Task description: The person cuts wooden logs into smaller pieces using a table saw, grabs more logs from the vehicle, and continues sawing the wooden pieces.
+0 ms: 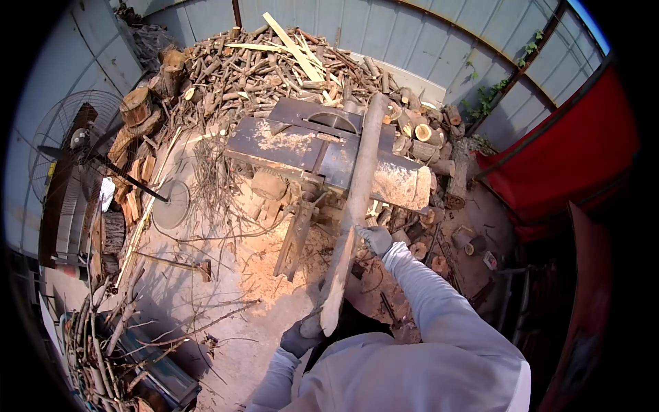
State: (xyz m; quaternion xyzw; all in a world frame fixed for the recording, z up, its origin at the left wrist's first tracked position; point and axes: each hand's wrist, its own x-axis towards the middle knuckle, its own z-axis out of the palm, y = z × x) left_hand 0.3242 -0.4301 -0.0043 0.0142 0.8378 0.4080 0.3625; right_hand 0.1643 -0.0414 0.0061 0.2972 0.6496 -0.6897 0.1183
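A long log with grey bark lies over a dark saw table and slants down toward my body. Its near end shows a pale, bare cut face. My left hand, in a grey glove, grips the log at that near end; part of the fingers is hidden beneath the wood. Farther up, my gloved right hand holds the log from its right side. A round saw blade shows in the table top, left of the log's far part and apart from it. Sawdust lies on the table.
Behind the saw rises a heap of cut branches against a metal wall. A standing fan and a hammer-like tool are at left. Loose twigs lie front left; a red sheet hangs at right.
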